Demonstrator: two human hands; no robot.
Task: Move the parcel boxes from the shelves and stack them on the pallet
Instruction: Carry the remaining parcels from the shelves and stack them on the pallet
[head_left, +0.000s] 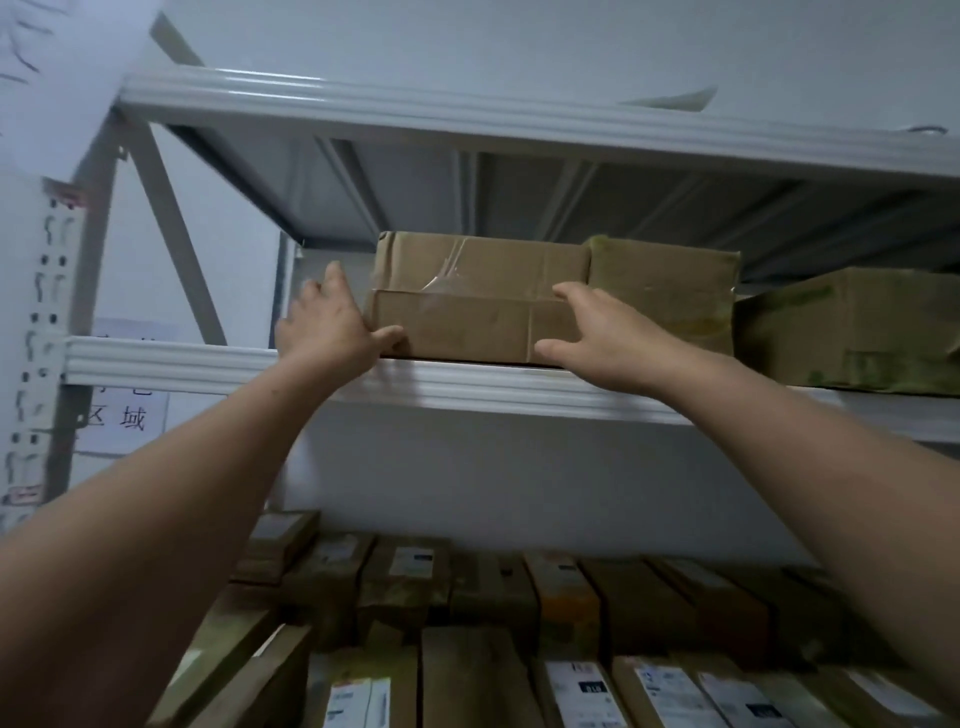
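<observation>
"Where is the parcel box (467, 327)?"

"On the upper shelf (208, 364), at its front edge. Another carton (483, 260) is above or behind it, I cannot tell which."

"And my hands?"

"Your left hand (327, 322) is at its left corner, thumb on the front, fingers (335, 275) straight and spread. Your right hand (597, 332) touches the right end, fingers wide."

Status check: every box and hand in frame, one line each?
front box, taped, on upper shelf between both hands
rear box, taped, crumpled corner
left hand, fingers straight, touching front box's left end
right hand, spread over front box's right end
lower boxes, packed in rows, labels up
</observation>
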